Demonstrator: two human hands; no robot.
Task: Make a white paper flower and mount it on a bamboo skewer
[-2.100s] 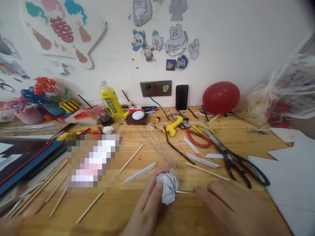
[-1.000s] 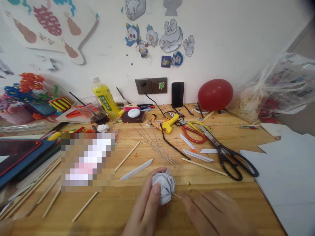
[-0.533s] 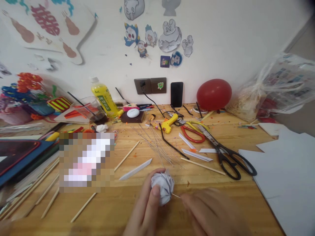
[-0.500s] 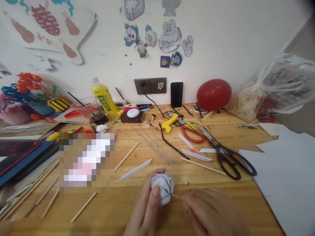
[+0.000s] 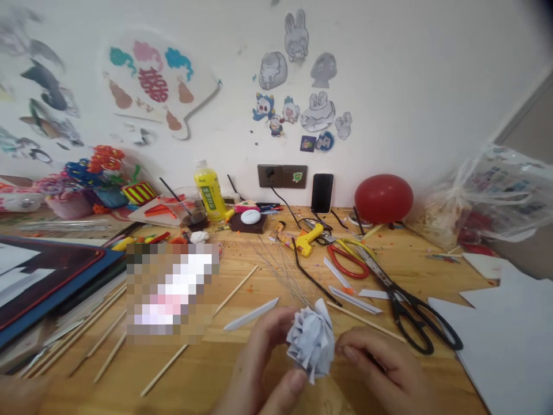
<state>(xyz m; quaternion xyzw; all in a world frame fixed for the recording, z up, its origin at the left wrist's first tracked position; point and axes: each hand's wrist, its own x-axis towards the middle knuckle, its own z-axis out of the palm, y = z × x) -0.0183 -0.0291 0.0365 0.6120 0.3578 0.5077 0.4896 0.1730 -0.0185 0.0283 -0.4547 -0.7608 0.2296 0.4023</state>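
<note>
A white paper flower (image 5: 311,340) with many crumpled, pointed petals is in front of me, low in the middle of the head view. My left hand (image 5: 265,360) is closed around its left side, thumb at the lower edge and fingers behind. Just right of the flower, my right hand (image 5: 380,363) is pinched, its fingertips beside the petals. Whatever lies between those fingertips is hidden. Beyond the hands lie folded white paper strips (image 5: 252,314), thin wires (image 5: 287,268) and a wooden stick (image 5: 367,321).
Black-handled scissors (image 5: 417,323) lie at the right, near white paper sheets (image 5: 510,340). Farther back are a yellow glue gun (image 5: 309,239), red-handled scissors (image 5: 349,265), a red balloon (image 5: 383,199), a phone (image 5: 322,193) and a drink bottle (image 5: 209,193). Several wooden sticks (image 5: 164,369) lie left.
The view has tilted up and turned left. The flower has turned to show its petals, and my right hand is closer to it. The thin stem seen between flower and right hand is now hidden.
</note>
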